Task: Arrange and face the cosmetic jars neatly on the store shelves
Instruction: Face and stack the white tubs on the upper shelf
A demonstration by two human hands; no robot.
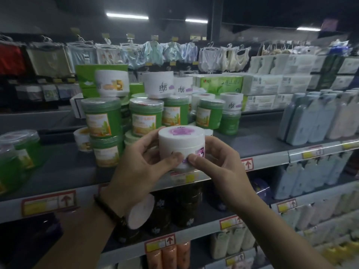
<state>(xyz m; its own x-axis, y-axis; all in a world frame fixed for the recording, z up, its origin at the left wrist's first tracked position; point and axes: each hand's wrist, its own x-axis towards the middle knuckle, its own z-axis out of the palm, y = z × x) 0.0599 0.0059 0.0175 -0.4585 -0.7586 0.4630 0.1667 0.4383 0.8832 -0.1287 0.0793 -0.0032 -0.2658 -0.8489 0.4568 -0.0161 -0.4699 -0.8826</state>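
Your left hand (pixel 139 171) and right hand (pixel 219 166) both grasp 1 white jar (pixel 181 141), upright, over the shelf (pixel 258 136) front edge, near stacked green jars (pixel 145 117). Open shelf surface shows rightward before the bottles (pixel 310 121).
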